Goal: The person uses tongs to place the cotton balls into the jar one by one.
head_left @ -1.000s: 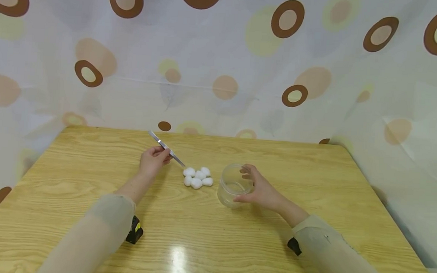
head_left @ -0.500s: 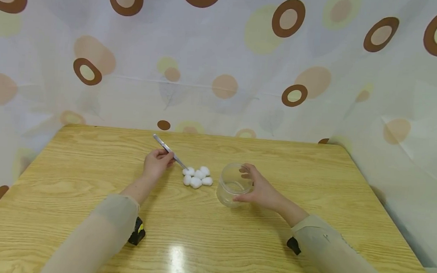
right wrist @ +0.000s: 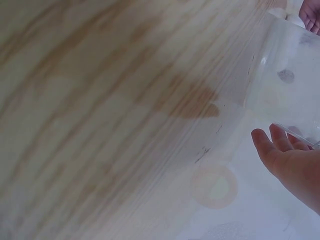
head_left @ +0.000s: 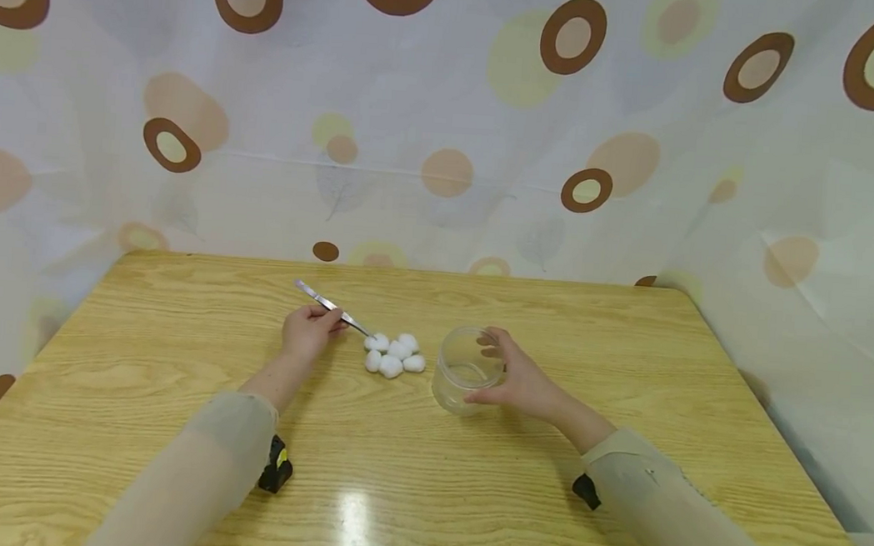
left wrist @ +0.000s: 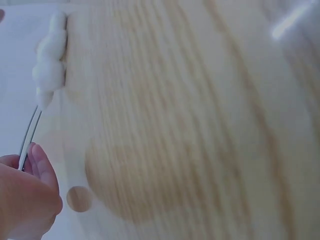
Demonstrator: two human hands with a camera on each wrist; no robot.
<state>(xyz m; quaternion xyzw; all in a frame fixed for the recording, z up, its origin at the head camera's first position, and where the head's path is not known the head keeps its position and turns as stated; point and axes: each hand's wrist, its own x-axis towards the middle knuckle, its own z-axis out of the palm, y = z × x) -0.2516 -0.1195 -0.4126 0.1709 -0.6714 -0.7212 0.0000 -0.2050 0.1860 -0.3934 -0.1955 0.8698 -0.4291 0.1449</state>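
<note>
My left hand (head_left: pixel 307 333) pinches metal tweezers (head_left: pixel 311 292) between thumb and fingers. The tweezer tips touch the back-left ball in a cluster of several white cotton balls (head_left: pixel 391 366); whether they grip it I cannot tell. In the left wrist view the two slim tweezer arms (left wrist: pixel 31 127) reach up to the cotton row (left wrist: pixel 49 74). Right of the cluster, a clear, open-topped plastic jar (head_left: pixel 451 382) stands upright on the table. My right hand (head_left: pixel 526 384) holds its right side, thumb in front and fingers behind. The right wrist view shows only part of the jar (right wrist: pixel 280 95).
The wooden table (head_left: pixel 424 481) runs back to a patterned curtain (head_left: pixel 446 123), which also hangs along both sides. A black wrist device (head_left: pixel 276 465) sits under the left sleeve, and another black piece (head_left: pixel 586 491) under the right.
My left hand has moved slightly forward and right, bringing the tweezer tips onto the back-left cotton ball; the tweezers' rear end has then dipped lower. The right hand and jar have stayed put.
</note>
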